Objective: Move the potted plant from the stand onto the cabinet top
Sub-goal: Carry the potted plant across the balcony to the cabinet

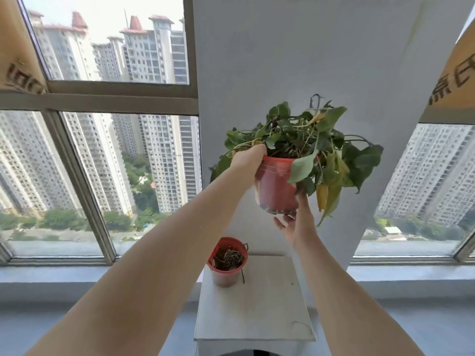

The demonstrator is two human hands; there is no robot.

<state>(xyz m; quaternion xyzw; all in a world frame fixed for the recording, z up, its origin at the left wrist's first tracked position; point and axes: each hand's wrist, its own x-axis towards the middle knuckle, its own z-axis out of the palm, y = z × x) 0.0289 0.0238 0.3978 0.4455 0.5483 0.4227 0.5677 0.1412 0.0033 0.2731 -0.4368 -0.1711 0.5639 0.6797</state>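
The potted plant (279,186), a red plastic pot full of drooping green and yellowing leaves, is up in the air in front of a white pillar. My left hand (248,158) grips its rim on the left side. My right hand (298,222) reaches up from below, fingers spread against the pot's lower right side and base. Below stands a white top surface (267,309), the stand or cabinet; which one I cannot tell.
A second small red pot (227,262) with dried stems sits at the back left of the white surface. Large windows (102,163) and a grey sill (51,273) run behind, on both sides of the white pillar (308,60).
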